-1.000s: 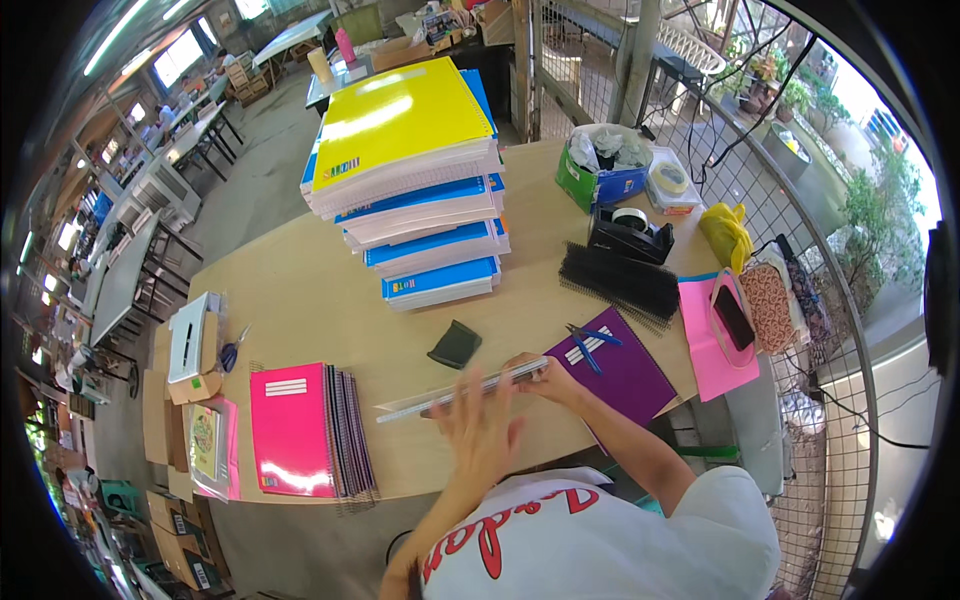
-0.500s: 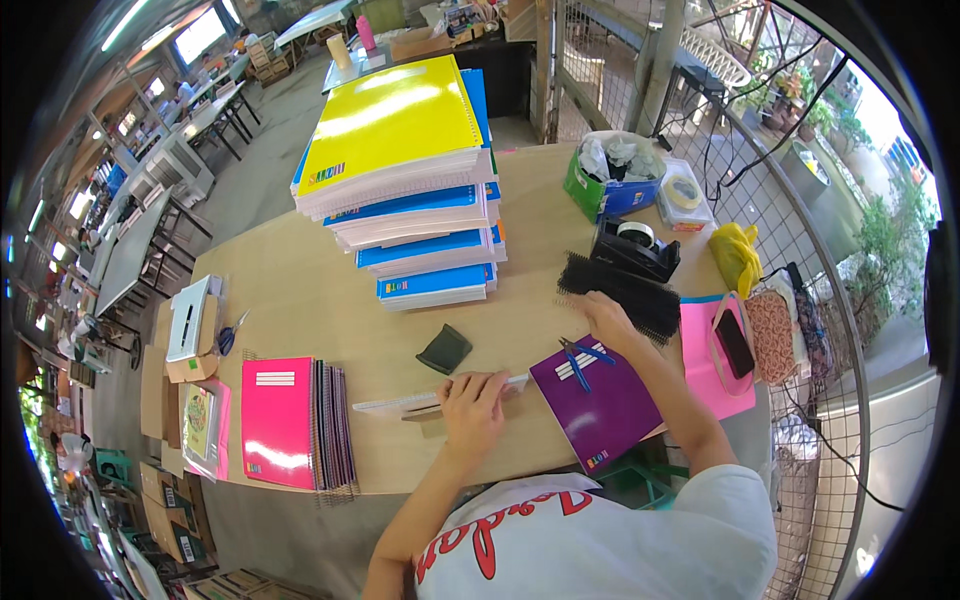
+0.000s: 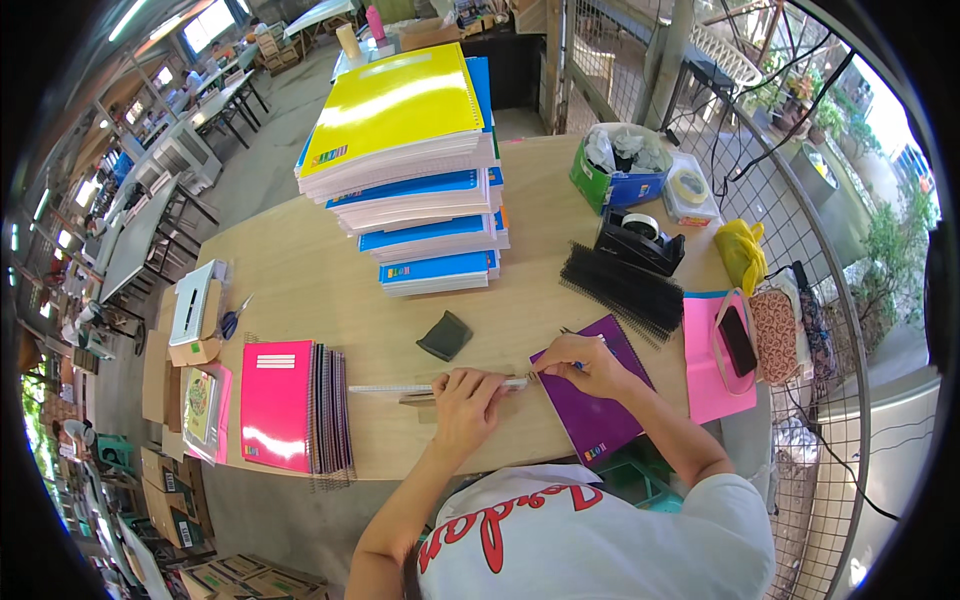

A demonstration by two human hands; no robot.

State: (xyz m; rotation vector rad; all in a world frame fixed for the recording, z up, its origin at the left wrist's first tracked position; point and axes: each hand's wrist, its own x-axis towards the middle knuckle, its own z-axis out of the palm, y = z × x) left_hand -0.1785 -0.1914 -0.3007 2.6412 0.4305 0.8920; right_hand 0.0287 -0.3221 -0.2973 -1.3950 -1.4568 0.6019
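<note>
My left hand is closed over a stack of white sheets, standing on its long edge in front of me. My right hand pinches the end of a small spiral binding coil at the right end of that stack; most of the coil is hidden. Under this hand a purple notebook lies flat, with blue-handled pliers on it, mostly covered by my fingers. A curved dark green piece rests just beyond my left hand. Farther right is a pile of black spiral coils.
Tall piles of notebooks, topped by a yellow cover, stand at the back. Pink spiral notebooks and scissors lie left. A tape dispenser, a box with plastic and a phone are at the right.
My right hand has moved from the black coil pile toward me and left, to the end of the sheets, now covering most of the pliers. My left hand stays on the stack.
</note>
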